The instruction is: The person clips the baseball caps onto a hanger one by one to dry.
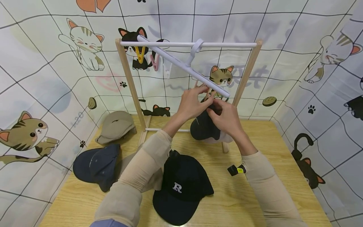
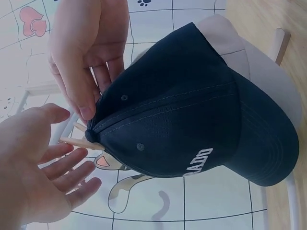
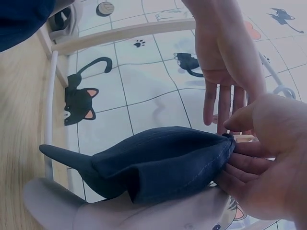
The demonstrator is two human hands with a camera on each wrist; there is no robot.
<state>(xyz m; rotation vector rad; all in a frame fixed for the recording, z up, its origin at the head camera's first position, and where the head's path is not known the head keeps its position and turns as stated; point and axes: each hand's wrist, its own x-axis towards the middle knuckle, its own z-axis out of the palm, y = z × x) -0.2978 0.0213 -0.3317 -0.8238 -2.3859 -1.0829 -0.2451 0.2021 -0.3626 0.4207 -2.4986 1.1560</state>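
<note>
A dark cap (image 2: 163, 100) with white lettering hangs crown up beneath a tilted white hanger bar (image 1: 181, 64). At its top button a wooden clothespin (image 2: 82, 143) sticks up. My right hand (image 1: 227, 116) pinches the cap's crown beside the button, its thumb on one side and fingers on the other. Close to the clothespin is my left hand (image 2: 38, 163), with thumb and fingers apart; whether its fingertips touch the wood I cannot tell. A pale cap (image 2: 268, 67) hangs behind the dark one, its top hidden.
The bar hooks onto a wooden rack's top rail (image 1: 227, 45). A yellow clip (image 1: 140, 55) and pink clip (image 1: 154, 62) hang at the left. On the table lie a beige cap (image 1: 116, 126), navy cap (image 1: 95, 164), black cap with an R (image 1: 181, 186), and another beige cap (image 1: 154, 181).
</note>
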